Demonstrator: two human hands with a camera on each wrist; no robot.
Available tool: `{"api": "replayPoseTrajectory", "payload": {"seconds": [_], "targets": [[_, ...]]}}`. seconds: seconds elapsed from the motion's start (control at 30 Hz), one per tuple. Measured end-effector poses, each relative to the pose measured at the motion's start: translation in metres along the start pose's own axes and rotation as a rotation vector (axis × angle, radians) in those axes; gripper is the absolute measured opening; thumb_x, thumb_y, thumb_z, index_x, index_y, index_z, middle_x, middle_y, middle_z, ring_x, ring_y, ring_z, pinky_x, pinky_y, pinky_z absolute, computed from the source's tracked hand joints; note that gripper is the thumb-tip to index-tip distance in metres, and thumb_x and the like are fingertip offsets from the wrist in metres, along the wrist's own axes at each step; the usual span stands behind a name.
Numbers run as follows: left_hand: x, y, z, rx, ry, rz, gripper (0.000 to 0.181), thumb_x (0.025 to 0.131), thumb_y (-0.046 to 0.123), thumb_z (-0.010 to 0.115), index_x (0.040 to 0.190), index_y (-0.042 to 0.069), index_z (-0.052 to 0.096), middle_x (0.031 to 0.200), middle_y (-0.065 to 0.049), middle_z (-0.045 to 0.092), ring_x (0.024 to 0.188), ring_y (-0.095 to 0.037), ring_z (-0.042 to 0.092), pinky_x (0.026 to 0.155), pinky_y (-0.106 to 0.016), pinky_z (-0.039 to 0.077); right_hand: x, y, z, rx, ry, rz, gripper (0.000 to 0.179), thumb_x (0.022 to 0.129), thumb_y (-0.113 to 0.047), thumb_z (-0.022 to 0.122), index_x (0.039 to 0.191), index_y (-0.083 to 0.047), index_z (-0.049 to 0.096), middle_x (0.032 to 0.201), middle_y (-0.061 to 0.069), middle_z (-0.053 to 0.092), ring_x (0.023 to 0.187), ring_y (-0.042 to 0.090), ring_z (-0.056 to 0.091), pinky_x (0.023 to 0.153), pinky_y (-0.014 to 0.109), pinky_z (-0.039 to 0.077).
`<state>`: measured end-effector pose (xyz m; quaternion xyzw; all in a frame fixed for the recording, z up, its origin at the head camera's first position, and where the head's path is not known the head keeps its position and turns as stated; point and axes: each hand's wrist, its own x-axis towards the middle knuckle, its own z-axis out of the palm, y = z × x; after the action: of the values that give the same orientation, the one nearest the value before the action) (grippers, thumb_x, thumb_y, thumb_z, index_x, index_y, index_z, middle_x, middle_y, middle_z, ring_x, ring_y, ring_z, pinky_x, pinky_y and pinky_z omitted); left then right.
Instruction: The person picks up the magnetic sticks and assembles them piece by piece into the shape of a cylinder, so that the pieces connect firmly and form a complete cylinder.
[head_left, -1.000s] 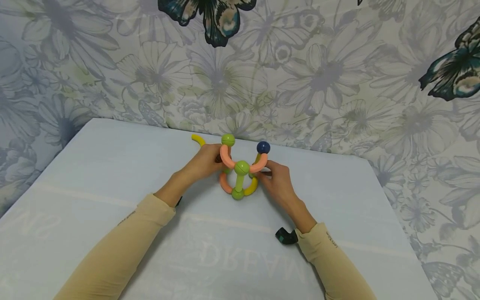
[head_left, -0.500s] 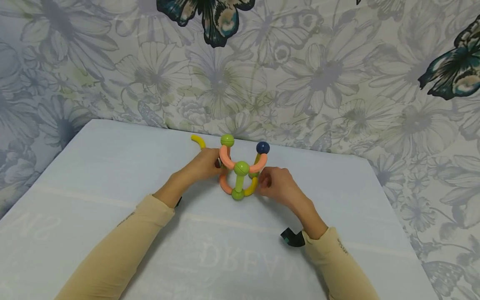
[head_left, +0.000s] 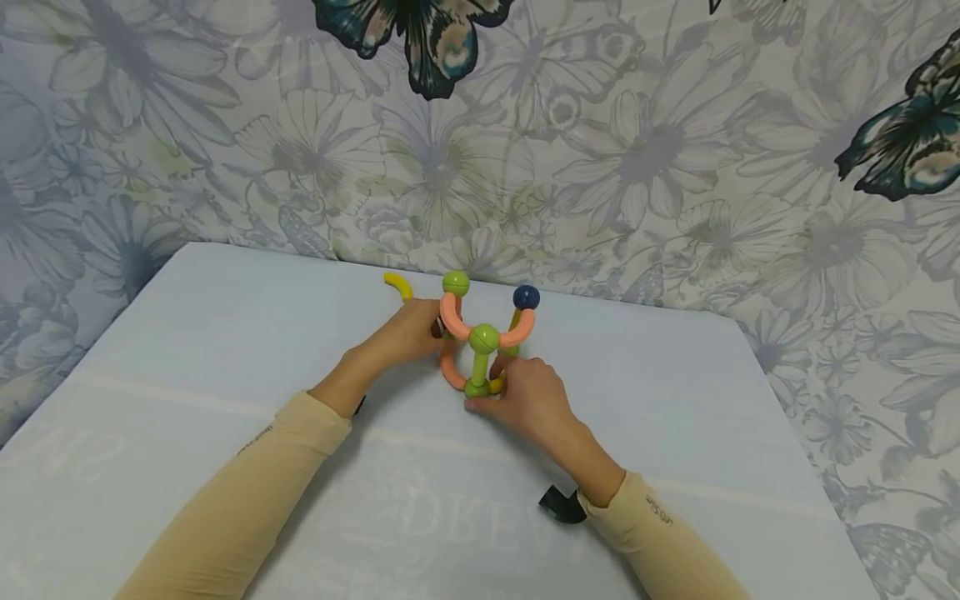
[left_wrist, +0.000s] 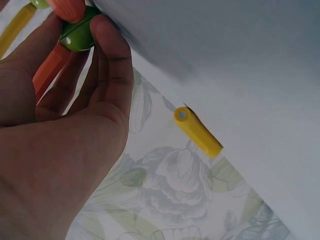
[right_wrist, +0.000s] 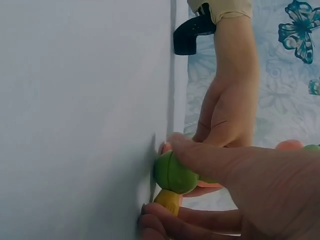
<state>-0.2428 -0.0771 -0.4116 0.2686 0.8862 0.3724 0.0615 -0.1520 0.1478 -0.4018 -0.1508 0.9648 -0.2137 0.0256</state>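
Observation:
A ball-and-stick toy frame (head_left: 481, 364) of green balls and coral, yellow and green rods stands on the table between both hands. A navy ball (head_left: 527, 297) tops its far right side, and another green ball (head_left: 455, 283) tops the far left. My left hand (head_left: 408, 332) holds the frame's left side, thumb and fingertips around a green ball (left_wrist: 79, 35) there. Low at the near corner, my right hand (head_left: 536, 400) grips the bottom green ball (right_wrist: 175, 172), thumb on the ball and fingers by the yellow rod (right_wrist: 168, 200) joined to it.
A loose yellow curved rod (head_left: 398, 285) lies near the table's back edge, beyond my left hand. The white table (head_left: 225, 350) meets a wall (head_left: 637, 167) of flowers and butterflies behind. A black wrist camera mount (head_left: 562, 505) sticks out below my right wrist.
My right hand let go of the frame's right side, drew back slightly, then moved nearer and left to grip the bottom near ball. My left hand stays on the left side.

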Motion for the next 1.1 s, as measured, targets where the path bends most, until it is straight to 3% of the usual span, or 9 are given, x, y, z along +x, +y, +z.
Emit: {"api": "replayPoseTrajectory", "payload": {"seconds": [0.17, 0.4, 0.77, 0.9, 1.1], "targets": [[0.000, 0.000, 0.000, 0.016, 0.005, -0.027, 0.020, 0.089, 0.011, 0.084, 0.102, 0.009, 0.069, 0.091, -0.007, 0.072, 0.081, -0.020, 0.067, 0.075, -0.036, 0.056, 0.002, 0.005, 0.003, 0.000, 0.037, -0.010, 0.041, 0.080, -0.047, 0.091, 0.094, -0.012, 0.074, 0.068, -0.007, 0.065, 0.061, 0.010, 0.058, 0.056, 0.029, 0.047], [0.001, 0.000, 0.001, 0.046, 0.018, -0.009, 0.021, 0.089, 0.014, 0.085, 0.097, 0.009, 0.067, 0.090, -0.005, 0.071, 0.078, -0.018, 0.064, 0.072, -0.033, 0.052, 0.010, 0.022, -0.008, 0.079, -0.012, 0.000, 0.037, 0.083, -0.035, 0.090, 0.105, -0.011, 0.074, 0.069, -0.002, 0.065, 0.062, 0.013, 0.058, 0.058, 0.029, 0.047], [0.001, 0.003, 0.000, 0.061, 0.021, 0.034, 0.025, 0.087, 0.018, 0.088, 0.101, 0.009, 0.069, 0.092, -0.007, 0.073, 0.080, -0.019, 0.066, 0.072, -0.033, 0.053, 0.022, 0.051, -0.022, 0.118, -0.023, -0.044, 0.042, 0.084, -0.027, 0.090, 0.115, -0.003, 0.074, 0.104, 0.016, 0.064, 0.093, 0.026, 0.065, 0.080, 0.038, 0.054], [0.001, 0.004, 0.000, 0.048, -0.007, 0.055, 0.025, 0.087, 0.016, 0.087, 0.103, 0.009, 0.069, 0.092, -0.008, 0.074, 0.080, -0.020, 0.067, 0.073, -0.033, 0.053, 0.023, 0.056, -0.024, 0.205, -0.019, 0.008, 0.042, 0.086, -0.022, 0.088, 0.119, -0.002, 0.072, 0.116, 0.019, 0.066, 0.104, 0.032, 0.071, 0.088, 0.045, 0.057], [0.001, 0.003, 0.000, 0.009, -0.049, 0.081, 0.025, 0.086, 0.013, 0.088, 0.102, 0.011, 0.067, 0.091, -0.007, 0.072, 0.080, -0.021, 0.066, 0.072, -0.033, 0.055, 0.025, 0.061, -0.026, 0.280, 0.011, 0.061, 0.039, 0.089, -0.017, 0.083, 0.125, -0.005, 0.070, 0.127, 0.013, 0.071, 0.112, 0.031, 0.073, 0.092, 0.048, 0.058]]}}
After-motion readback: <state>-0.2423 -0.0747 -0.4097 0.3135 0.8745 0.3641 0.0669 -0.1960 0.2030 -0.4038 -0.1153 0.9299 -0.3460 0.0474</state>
